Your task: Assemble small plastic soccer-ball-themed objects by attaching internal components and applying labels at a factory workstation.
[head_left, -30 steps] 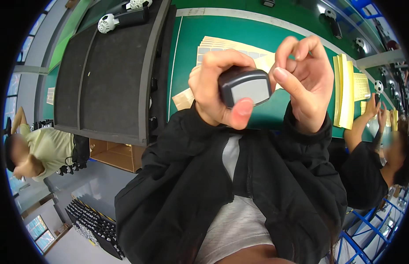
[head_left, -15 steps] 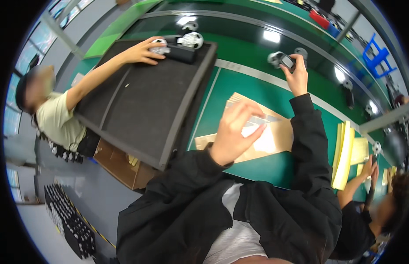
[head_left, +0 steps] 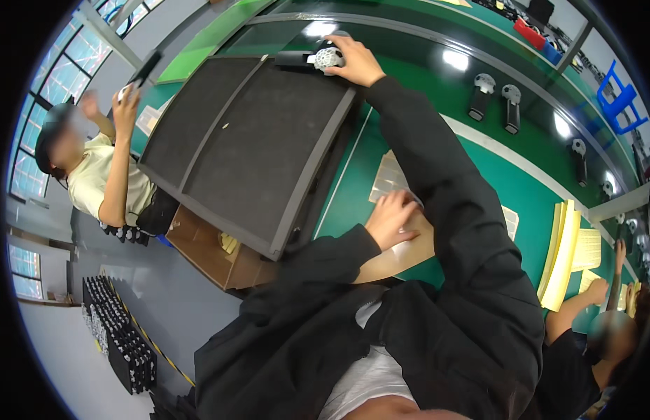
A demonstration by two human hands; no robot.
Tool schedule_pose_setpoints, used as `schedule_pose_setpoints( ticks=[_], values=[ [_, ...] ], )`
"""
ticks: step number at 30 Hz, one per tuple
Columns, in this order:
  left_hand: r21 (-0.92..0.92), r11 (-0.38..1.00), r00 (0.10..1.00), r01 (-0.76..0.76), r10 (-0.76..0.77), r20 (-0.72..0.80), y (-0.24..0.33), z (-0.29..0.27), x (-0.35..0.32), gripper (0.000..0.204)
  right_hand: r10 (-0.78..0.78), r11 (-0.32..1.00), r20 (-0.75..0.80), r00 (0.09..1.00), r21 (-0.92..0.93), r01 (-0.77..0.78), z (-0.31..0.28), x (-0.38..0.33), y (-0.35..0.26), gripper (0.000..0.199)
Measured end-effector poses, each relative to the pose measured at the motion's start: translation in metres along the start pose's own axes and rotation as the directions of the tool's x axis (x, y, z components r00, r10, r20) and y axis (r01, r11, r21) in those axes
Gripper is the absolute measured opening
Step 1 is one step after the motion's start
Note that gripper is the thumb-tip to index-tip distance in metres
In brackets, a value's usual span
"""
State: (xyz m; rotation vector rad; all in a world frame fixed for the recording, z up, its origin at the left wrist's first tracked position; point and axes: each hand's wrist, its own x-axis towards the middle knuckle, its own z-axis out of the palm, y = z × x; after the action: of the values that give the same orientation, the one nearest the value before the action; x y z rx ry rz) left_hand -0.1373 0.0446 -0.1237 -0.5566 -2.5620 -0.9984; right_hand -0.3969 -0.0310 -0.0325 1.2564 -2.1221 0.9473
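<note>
My right hand (head_left: 356, 61) reaches far forward and closes around the white, perforated round head of a black-handled handheld device (head_left: 328, 60). Its black handle points left along the far edge of a black padded tray (head_left: 255, 133). My left hand (head_left: 393, 220) is low over tan label sheets (head_left: 391, 175) on the green table, thumb apart from the slightly bent fingers. Blur softens its fingertips, and no held item shows there. My right sleeve covers part of the sheets.
Two similar devices (head_left: 481, 96) lie on the green conveyor belt, with more farther right. Yellow strips (head_left: 559, 255) sit at the table's right. A co-worker (head_left: 94, 175) at left raises a device (head_left: 139, 77); another person (head_left: 584, 350) works at right. A cardboard box (head_left: 206, 248) stands below the tray.
My right hand has swung left from a device at the belt to the one at the tray. My left hand lowered onto the sheets. The left co-worker lifted a device off the tray.
</note>
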Motion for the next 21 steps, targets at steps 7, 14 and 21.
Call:
schedule_pose_setpoints(
  ticks=[7,14,21],
  values=[
    [0.144,0.990,0.988,0.000,0.022,-0.150,-0.027,-0.024,0.005,0.039,0.206,0.967,-0.034,0.978,0.161,-0.198,0.005,-0.003,-0.023,0.054],
    [0.261,0.956,0.930,0.135,-0.031,-0.367,0.064,-0.167,-0.035,0.045,0.336,0.640,0.183,0.924,0.676,-0.366,-0.160,-0.108,-0.024,0.033],
    [0.729,0.555,0.915,0.401,-0.287,-0.285,0.036,-0.181,-0.093,0.044,0.495,0.673,0.276,0.824,0.478,-0.565,-0.205,-0.221,-0.034,0.032]
  ],
)
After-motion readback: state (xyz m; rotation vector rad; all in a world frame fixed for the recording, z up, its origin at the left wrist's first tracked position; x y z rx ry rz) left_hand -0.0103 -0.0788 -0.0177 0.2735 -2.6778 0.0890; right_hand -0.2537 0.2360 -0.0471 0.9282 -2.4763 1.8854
